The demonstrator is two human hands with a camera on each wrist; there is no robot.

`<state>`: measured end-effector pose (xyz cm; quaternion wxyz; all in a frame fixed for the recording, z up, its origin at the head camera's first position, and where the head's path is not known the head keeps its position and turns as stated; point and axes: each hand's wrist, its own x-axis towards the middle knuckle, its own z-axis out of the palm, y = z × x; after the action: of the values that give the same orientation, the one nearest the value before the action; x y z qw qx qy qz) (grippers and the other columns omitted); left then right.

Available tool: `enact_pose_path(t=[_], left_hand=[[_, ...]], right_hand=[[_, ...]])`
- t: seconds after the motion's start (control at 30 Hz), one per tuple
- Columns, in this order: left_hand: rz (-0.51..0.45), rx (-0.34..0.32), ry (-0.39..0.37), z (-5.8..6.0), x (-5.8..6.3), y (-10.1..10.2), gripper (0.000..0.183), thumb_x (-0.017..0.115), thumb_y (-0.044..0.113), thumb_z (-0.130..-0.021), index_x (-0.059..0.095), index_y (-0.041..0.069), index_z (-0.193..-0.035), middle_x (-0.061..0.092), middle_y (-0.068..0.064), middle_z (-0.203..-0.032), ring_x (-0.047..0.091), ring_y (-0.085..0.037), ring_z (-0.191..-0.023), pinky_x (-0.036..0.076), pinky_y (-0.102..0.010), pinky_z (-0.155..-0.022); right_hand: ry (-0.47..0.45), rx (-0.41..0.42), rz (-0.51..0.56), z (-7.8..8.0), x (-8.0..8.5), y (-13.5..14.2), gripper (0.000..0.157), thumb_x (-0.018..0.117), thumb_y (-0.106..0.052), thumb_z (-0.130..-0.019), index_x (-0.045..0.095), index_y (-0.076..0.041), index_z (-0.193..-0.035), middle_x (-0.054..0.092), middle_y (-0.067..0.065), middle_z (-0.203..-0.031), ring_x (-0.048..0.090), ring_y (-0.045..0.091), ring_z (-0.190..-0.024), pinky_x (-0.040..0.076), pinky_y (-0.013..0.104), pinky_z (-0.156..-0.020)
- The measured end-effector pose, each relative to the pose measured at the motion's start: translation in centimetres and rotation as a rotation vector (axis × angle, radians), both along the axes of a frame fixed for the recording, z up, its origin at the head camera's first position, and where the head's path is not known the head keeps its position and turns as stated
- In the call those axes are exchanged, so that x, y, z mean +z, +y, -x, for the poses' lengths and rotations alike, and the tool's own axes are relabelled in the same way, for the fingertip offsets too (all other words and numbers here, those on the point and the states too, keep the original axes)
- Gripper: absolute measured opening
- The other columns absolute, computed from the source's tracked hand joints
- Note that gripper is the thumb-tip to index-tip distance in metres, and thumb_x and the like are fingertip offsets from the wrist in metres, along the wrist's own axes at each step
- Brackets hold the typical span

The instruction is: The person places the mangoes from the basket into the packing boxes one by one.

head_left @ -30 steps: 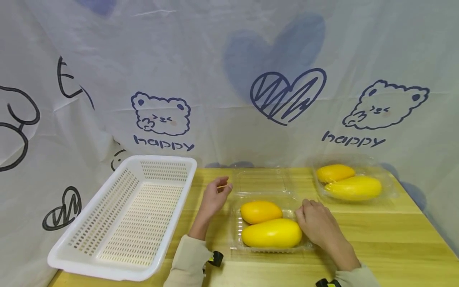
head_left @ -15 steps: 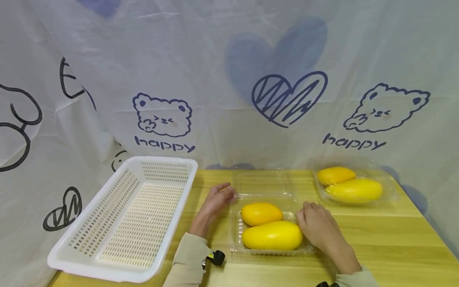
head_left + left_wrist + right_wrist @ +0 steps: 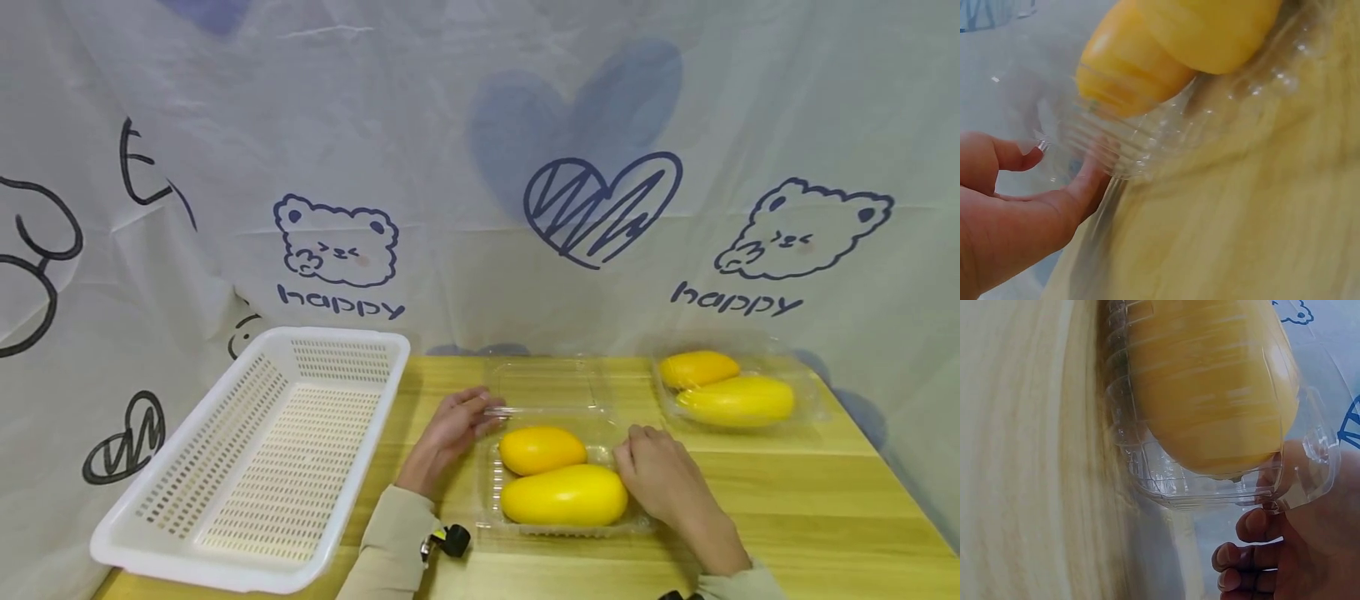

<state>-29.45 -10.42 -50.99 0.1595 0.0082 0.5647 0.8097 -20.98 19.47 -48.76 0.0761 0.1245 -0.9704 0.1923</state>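
A clear plastic clamshell container (image 3: 491,521) lies on the wooden table, its lid (image 3: 551,383) folded back behind it. In its base sit two smooth yellow mango-like fruits, a shorter one (image 3: 543,451) behind a longer one (image 3: 564,495). My left hand (image 3: 459,423) reaches to the container's back-left corner, near the hinge. In the left wrist view, that hand's thumb and a finger are spread apart at the plastic, the finger along the side wall. On the right, my right hand (image 3: 663,471) pinches the container's rim, with the other fingers curled in.
A white perforated basket (image 3: 341,517) stands on the left of the table (image 3: 817,508). At the back right is another clear container (image 3: 813,400) with two similar yellow fruits (image 3: 738,402). A printed white cloth (image 3: 465,275) hangs behind the table.
My left hand has moved down and right, from beside the container to its back-left corner. My right hand keeps its place at the right rim.
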Motion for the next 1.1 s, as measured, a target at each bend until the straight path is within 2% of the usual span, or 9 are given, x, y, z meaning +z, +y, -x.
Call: enact_pose_path(t=[0.2,0.47,0.63,0.7,0.83,0.93,1.1], left_hand=[[-0.006,0.0,0.024,0.0,-0.1,0.2,0.052,0.04,0.001,-0.109,0.021,-0.011,-0.157,0.047,-0.041,-0.141,0.07,-0.017,-0.094,0.057,-0.031,-0.092],[-0.065,0.006,0.041,0.0,0.6,0.2,0.056,0.042,-0.005,-0.106,0.023,-0.004,-0.158,0.048,-0.04,-0.142,0.069,-0.026,-0.103,0.057,-0.032,-0.09],[-0.076,0.022,0.076,0.2,0.8,0.0,0.053,0.043,-0.01,-0.103,0.029,-0.007,-0.154,0.057,-0.036,-0.128,0.067,-0.027,-0.1,0.057,-0.036,-0.092],[-0.066,0.008,0.096,0.2,1.0,-0.1,0.053,0.043,-0.011,-0.102,0.031,-0.006,-0.153,0.056,-0.035,-0.131,0.068,-0.028,-0.104,0.056,-0.036,-0.093],[-0.019,-0.033,0.156,-0.1,1.6,-0.4,0.053,0.044,-0.012,-0.102,0.034,-0.004,-0.153,0.045,-0.037,-0.147,0.061,-0.038,-0.123,0.055,-0.034,-0.096],[0.021,-0.035,0.189,-0.2,2.1,-0.4,0.05,0.044,-0.01,-0.103,0.036,-0.004,-0.151,0.046,-0.038,-0.146,0.054,-0.045,-0.131,0.053,-0.036,-0.099],[0.078,-0.002,0.22,-0.6,3.0,-0.3,0.043,0.047,-0.007,-0.102,0.043,-0.005,-0.146,0.053,-0.033,-0.142,0.052,-0.046,-0.132,0.048,-0.045,-0.106]], right_hand=[[0.005,-0.003,0.002,-0.1,0.0,0.0,0.027,0.046,-0.013,-0.102,0.049,-0.011,-0.076,0.044,0.003,-0.07,0.046,0.022,-0.068,0.045,0.046,-0.07],[-0.001,0.001,0.006,-0.1,0.1,-0.1,0.027,0.046,-0.013,-0.102,0.048,-0.012,-0.075,0.043,0.003,-0.069,0.046,0.022,-0.068,0.043,0.043,-0.068],[0.014,0.002,0.024,-0.1,0.0,-0.1,0.027,0.048,-0.012,-0.101,0.048,-0.012,-0.074,0.044,0.002,-0.068,0.048,0.022,-0.068,0.045,0.045,-0.069],[0.012,0.004,0.029,-0.1,-0.1,-0.2,0.027,0.048,-0.012,-0.101,0.048,-0.013,-0.074,0.044,0.002,-0.069,0.049,0.022,-0.069,0.046,0.046,-0.07],[-0.007,0.009,0.032,0.0,-0.1,-0.1,0.028,0.047,-0.012,-0.102,0.047,-0.012,-0.074,0.043,0.003,-0.069,0.046,0.022,-0.068,0.043,0.044,-0.069],[-0.023,0.011,0.033,0.1,0.0,-0.1,0.028,0.046,-0.012,-0.103,0.046,-0.012,-0.074,0.042,0.004,-0.068,0.043,0.022,-0.067,0.039,0.041,-0.067],[-0.041,0.012,0.039,0.1,0.0,0.0,0.029,0.045,-0.012,-0.103,0.046,-0.012,-0.074,0.041,0.004,-0.068,0.042,0.022,-0.068,0.038,0.04,-0.067]])
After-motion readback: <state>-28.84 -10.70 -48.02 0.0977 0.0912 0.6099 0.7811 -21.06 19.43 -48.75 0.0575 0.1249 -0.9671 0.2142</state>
